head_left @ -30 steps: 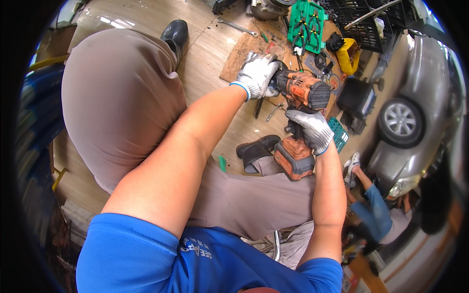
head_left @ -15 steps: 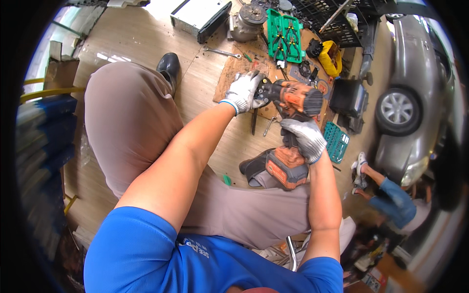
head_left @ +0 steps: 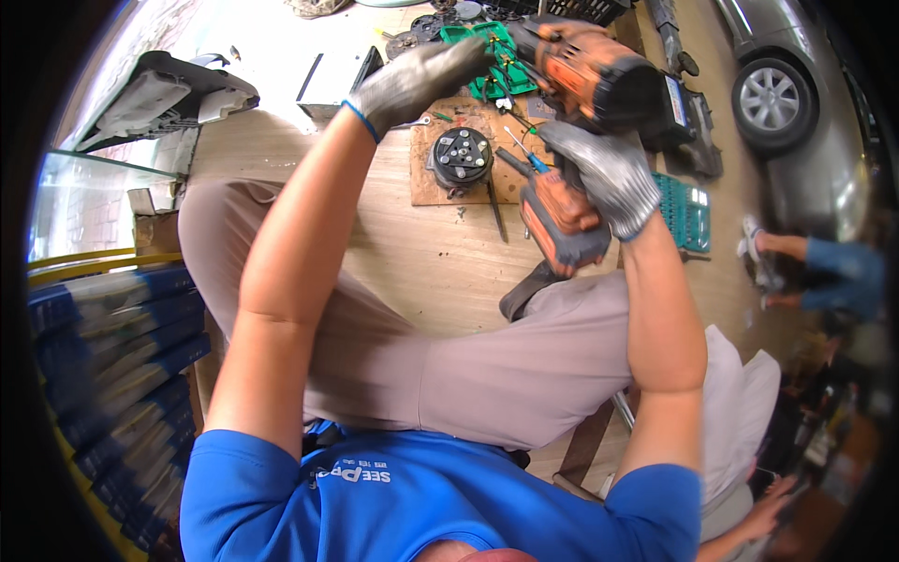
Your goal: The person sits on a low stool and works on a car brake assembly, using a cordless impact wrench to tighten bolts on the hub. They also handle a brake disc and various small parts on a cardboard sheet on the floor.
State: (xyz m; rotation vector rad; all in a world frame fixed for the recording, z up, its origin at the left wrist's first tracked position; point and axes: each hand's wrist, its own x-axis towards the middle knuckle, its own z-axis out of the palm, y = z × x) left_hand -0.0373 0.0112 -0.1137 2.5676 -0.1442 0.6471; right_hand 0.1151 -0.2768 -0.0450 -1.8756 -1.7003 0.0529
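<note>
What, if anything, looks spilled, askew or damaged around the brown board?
Only untidiness stands out: dark specks, perhaps debris, dot the floor near the brown board, and a dark bar lies askew, jutting past the board's near edge. I see no spilled liquid or damage, though the blurred orange power tool can't be judged.

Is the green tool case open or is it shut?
Open. In the green tool case you can see hand tools lying with no lid over them, though the left hand hides part.
</note>
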